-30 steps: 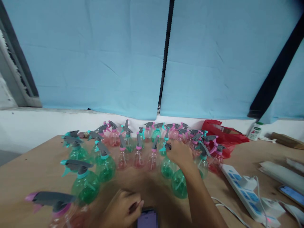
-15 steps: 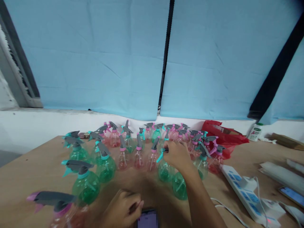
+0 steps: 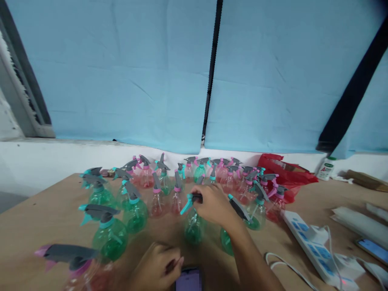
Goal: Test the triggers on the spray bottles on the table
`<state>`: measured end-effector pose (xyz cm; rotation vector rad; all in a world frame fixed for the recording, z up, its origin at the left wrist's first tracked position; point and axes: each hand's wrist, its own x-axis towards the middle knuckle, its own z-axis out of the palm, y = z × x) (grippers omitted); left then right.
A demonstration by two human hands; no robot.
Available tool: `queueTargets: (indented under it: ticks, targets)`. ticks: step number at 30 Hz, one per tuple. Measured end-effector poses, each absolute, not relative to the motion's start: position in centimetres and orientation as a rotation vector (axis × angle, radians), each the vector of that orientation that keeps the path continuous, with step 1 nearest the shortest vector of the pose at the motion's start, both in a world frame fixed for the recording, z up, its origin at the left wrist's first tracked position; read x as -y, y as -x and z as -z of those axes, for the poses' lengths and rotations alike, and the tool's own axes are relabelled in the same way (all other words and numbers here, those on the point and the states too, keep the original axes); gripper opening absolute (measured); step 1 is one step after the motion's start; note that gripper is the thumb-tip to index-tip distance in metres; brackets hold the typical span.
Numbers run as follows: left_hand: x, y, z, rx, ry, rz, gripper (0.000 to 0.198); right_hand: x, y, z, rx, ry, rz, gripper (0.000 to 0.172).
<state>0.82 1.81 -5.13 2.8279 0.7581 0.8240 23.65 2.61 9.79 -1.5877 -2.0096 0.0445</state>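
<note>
My right hand (image 3: 210, 204) is wrapped round the grey head of a spray bottle (image 3: 193, 231) with a turquoise trigger and a green base. The bottle is nearly upright; my fingers cover part of its head. My left hand (image 3: 159, 264) rests low over the table with curled fingers, and nothing shows in it. Just right of it lies a phone (image 3: 188, 279), partly cut off by the frame. Under my right forearm stands another green spray bottle (image 3: 226, 241), partly hidden. Pink spray bottles (image 3: 177, 200) stand close behind the held one.
Several green and pink spray bottles (image 3: 110, 238) line the left side and back of the wooden table (image 3: 36, 212). At the right are a power strip (image 3: 315, 246) with cables, a red plastic bag (image 3: 283, 178), a white bottle (image 3: 326, 169) and a second phone (image 3: 371, 248).
My right hand has moved left and toward me, bringing the green spray bottle with it. My left hand has stayed in place.
</note>
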Motion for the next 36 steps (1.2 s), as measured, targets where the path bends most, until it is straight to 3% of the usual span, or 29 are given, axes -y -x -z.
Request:
queueTargets:
  ticks: [8, 12, 20, 23, 29, 36]
  targets:
    - [-1.6, -0.8, 4.4, -0.77, -2.831, -0.806, 0.03, -4.5, -20.9, -7.3, 1.947, 1.295, -0.272, 0.028]
    - [-1.4, -0.8, 4.1, -0.761, -2.829, -0.808, 0.029, -6.6, -20.0, -4.5, 1.885, 1.14, -0.428, 0.017]
    - [-1.5, -0.8, 4.6, -0.739, -2.802, -0.837, 0.028, -8.5, -17.3, 1.1, 1.559, 0.88, -0.687, 0.019]
    - [-1.5, -0.8, 4.5, -0.732, -2.804, -0.833, 0.028, -8.6, -17.6, 0.9, 1.625, 0.819, -0.867, 0.029]
    - [-1.4, -0.7, 4.5, -0.749, -2.806, -0.841, 0.029, -8.6, -18.3, -0.3, 1.652, 0.59, -1.125, 0.024]
    - [-1.6, -0.7, 4.5, -0.744, -2.806, -0.849, 0.029, -7.7, -18.2, -1.1, 1.536, 0.731, -1.036, 0.024]
